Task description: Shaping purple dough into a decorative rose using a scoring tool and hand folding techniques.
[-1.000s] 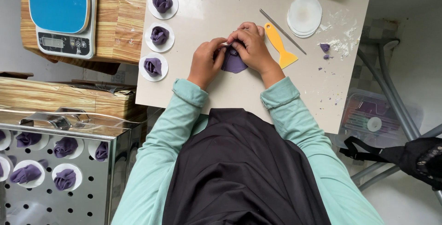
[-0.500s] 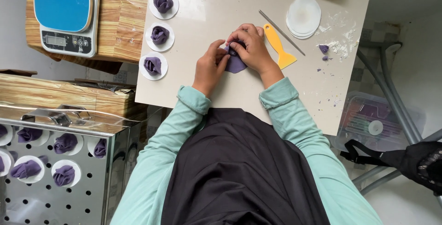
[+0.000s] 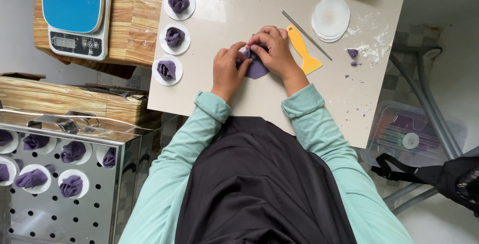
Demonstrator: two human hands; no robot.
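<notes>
Both hands have stayed put on the purple dough piece [image 3: 257,68] — left hand [image 3: 227,69] pinching its edge, right hand [image 3: 273,49] folding over — yellow scraper [image 3: 303,52] just beside.

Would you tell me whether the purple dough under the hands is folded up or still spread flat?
Partly folded: the purple dough lies flat at its lower edge, while both hands, left hand and right hand, pinch its top.

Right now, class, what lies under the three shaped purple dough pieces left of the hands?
Each shaped dough piece sits on its own round white paper disc on the table. The disc centres are covered by dough.
</notes>
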